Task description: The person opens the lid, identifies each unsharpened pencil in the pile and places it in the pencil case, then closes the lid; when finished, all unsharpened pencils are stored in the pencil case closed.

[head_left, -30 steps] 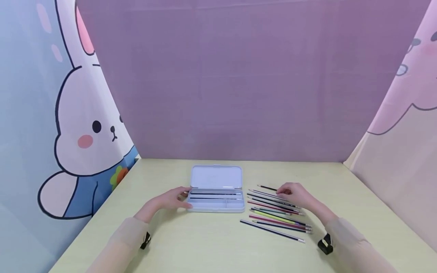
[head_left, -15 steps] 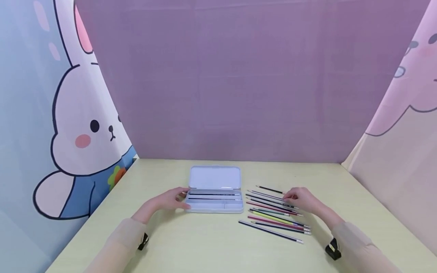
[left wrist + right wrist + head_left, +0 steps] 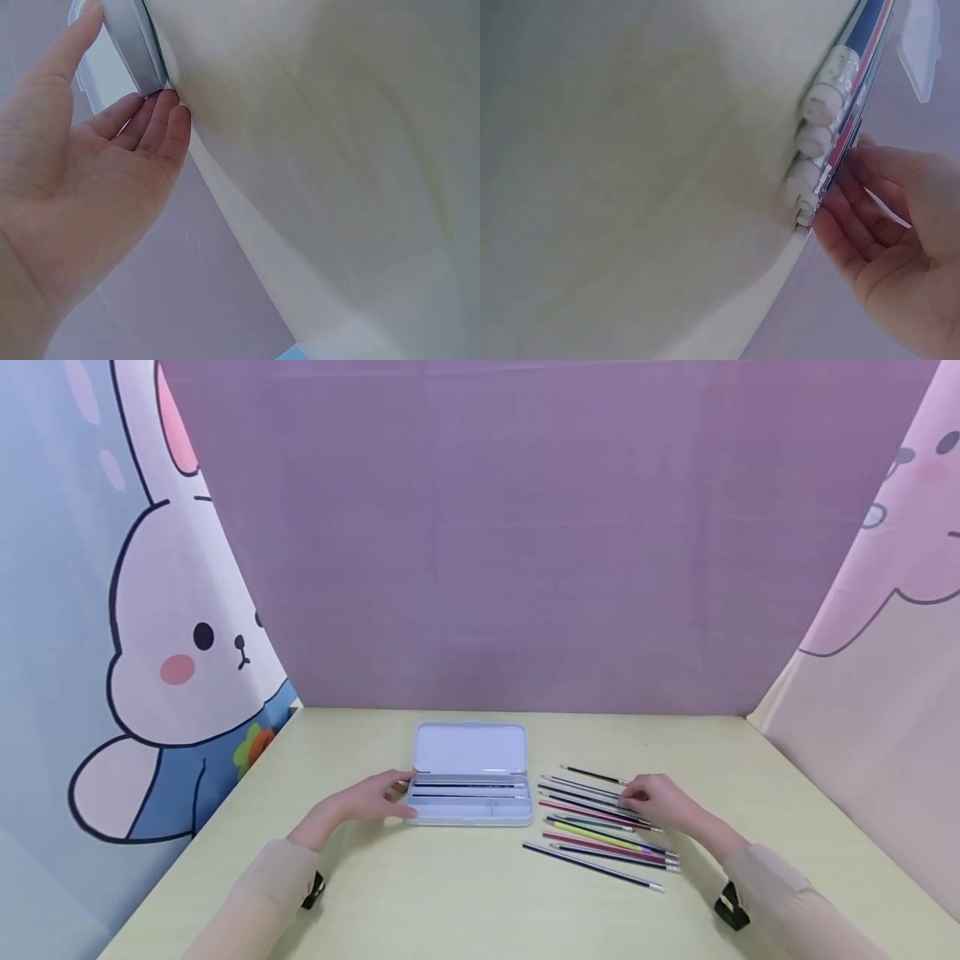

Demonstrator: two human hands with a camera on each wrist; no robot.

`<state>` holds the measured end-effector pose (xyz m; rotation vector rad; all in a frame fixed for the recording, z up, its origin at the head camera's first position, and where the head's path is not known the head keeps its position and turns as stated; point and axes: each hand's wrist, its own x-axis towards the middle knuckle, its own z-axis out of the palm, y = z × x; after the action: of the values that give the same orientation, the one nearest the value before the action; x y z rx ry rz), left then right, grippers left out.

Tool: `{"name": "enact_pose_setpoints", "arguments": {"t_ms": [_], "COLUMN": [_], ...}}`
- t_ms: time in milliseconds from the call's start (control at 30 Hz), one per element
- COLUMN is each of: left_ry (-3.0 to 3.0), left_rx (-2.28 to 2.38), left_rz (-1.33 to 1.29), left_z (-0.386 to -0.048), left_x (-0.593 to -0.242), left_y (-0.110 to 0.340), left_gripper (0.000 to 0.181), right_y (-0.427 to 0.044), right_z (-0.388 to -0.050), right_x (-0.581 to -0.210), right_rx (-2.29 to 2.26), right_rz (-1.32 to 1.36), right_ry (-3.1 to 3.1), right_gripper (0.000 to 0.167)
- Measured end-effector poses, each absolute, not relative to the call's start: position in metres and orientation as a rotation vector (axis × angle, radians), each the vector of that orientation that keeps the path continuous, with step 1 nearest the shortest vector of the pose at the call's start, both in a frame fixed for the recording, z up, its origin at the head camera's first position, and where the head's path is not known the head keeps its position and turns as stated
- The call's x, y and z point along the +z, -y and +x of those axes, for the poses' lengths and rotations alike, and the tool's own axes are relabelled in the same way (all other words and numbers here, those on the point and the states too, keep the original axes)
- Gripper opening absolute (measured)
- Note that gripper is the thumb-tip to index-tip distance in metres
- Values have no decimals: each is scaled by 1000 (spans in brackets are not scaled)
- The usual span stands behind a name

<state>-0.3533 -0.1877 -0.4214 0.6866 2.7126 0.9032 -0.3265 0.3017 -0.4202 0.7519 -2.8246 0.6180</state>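
Observation:
A white pencil case [image 3: 453, 814] lies on the table with its lid [image 3: 471, 747] up; a few dark pencils [image 3: 467, 786] lie lengthwise inside. My left hand [image 3: 372, 797] holds the left end of the case, thumb at the front and fingers round the back. In the left wrist view, the case end [image 3: 135, 45] sits between thumb and fingertips. Right of the case, loose pencils [image 3: 600, 830] lie roughly side by side. My right hand [image 3: 660, 800] pinches a pencil among the far ones, its fingertips partly hidden. White eraser ends [image 3: 823, 105] show in the right wrist view.
The pale table [image 3: 420, 893] runs back to a purple curtain [image 3: 480, 543]. A rabbit-print curtain [image 3: 172, 693] hangs at the left, a pink and cream one [image 3: 877, 710] at the right. A short dark pencil [image 3: 592, 773] lies at the back of the loose row.
My right hand has shifted a little right and nearer along the far pencils, uncovering more of the rearmost pencil. My left hand stays on the case. The head view has shifted slightly.

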Motion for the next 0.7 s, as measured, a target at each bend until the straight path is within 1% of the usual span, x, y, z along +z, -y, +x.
{"name": "enact_pose_setpoints", "arguments": {"t_ms": [333, 700], "left_ry": [-2715, -2704], "left_rx": [917, 922], "left_rz": [756, 732], "left_z": [-352, -354], "left_x": [-420, -421], "left_y": [187, 188], "left_gripper": [76, 78], "right_y": [-303, -301], "right_z": [-329, -326], "right_x": [-424, -423], "right_rx": [583, 639], "right_rz": [783, 757], "right_ry": [2795, 2832], "right_gripper": [4, 4]}}
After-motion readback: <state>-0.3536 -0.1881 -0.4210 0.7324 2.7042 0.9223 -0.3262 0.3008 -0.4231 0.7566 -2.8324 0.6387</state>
